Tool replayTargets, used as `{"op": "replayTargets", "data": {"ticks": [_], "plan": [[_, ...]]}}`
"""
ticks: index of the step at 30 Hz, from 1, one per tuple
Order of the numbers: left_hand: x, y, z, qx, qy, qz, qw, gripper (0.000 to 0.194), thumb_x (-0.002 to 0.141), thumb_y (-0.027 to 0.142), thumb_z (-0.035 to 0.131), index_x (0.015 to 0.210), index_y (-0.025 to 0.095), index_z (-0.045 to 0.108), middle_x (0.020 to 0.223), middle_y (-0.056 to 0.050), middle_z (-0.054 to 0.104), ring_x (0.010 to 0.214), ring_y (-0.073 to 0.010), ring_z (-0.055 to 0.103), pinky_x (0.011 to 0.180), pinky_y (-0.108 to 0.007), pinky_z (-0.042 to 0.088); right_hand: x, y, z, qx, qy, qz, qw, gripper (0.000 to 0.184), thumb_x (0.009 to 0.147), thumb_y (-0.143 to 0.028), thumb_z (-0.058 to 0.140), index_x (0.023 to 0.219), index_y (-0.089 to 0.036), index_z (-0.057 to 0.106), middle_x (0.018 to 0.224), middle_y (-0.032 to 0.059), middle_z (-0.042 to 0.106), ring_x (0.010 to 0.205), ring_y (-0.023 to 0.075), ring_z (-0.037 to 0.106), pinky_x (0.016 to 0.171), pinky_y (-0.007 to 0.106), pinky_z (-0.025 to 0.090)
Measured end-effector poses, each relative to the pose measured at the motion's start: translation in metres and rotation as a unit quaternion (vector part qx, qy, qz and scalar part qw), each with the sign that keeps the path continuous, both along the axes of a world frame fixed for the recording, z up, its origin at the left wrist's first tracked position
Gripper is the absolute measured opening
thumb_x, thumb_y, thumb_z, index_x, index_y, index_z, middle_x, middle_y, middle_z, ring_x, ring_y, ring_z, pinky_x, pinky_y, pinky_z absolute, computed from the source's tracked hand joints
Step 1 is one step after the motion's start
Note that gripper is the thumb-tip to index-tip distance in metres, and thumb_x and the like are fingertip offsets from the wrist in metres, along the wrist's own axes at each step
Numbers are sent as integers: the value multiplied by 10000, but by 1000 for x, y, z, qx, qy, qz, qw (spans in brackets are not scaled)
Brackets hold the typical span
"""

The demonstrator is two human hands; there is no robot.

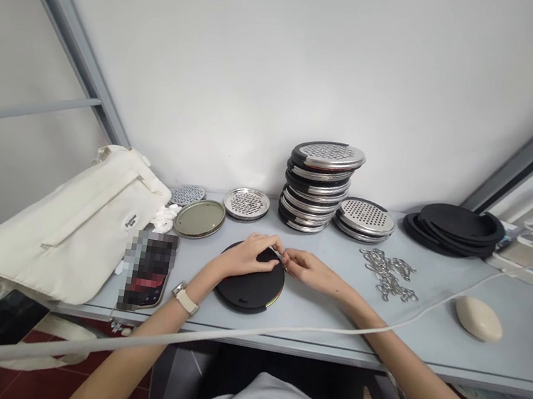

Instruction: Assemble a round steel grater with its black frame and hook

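A round black disc (248, 289) lies on the table in front of me, with a thin strip of red and yellow showing along its right edge. My left hand (250, 257) rests over its upper part, thumb and fingers closed at the far right rim. At that same rim my right hand (305, 268) is pinched; whatever its fingertips hold is too small to make out. To the right lies a loose pile of small metal clips (386, 272). Behind the hands rises a tall stack of round metal graters with black rims (318, 194).
A lower stack of perforated discs (365, 216) and black round pieces (459, 227) stand at the back right. Left are olive lids (200, 219), a grater plate (246, 204), a phone (148, 272) and a white bag (75, 223). A white cable (326, 331) crosses the foreground.
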State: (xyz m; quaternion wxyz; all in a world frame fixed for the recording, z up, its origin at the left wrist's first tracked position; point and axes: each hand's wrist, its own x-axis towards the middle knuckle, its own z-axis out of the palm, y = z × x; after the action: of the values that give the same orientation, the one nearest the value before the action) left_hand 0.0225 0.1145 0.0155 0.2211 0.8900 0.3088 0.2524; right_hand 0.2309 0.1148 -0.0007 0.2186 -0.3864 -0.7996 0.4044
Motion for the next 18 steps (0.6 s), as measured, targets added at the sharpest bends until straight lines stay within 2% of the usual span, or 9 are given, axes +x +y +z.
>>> {"op": "replayTargets", "data": {"ticks": [12, 18], "plan": [[1, -2, 3, -4, -10, -21, 1000, 167, 876, 179, 526, 1039, 218, 529, 1046, -17, 630, 993, -176, 578, 963, -315, 360, 0, 0, 1, 12, -6, 3, 1000, 358, 919, -485, 373, 728, -192, 447, 693, -19, 437, 658, 142, 404, 618, 268, 354], [1, -3, 5, -18, -18, -22, 999, 179, 868, 181, 529, 1043, 219, 525, 1028, -24, 621, 965, -176, 581, 922, -312, 412, 1, 1, -3, 18, -1, 0, 1000, 349, 922, -475, 374, 740, -190, 461, 708, -12, 443, 684, 152, 419, 648, 279, 371]]}}
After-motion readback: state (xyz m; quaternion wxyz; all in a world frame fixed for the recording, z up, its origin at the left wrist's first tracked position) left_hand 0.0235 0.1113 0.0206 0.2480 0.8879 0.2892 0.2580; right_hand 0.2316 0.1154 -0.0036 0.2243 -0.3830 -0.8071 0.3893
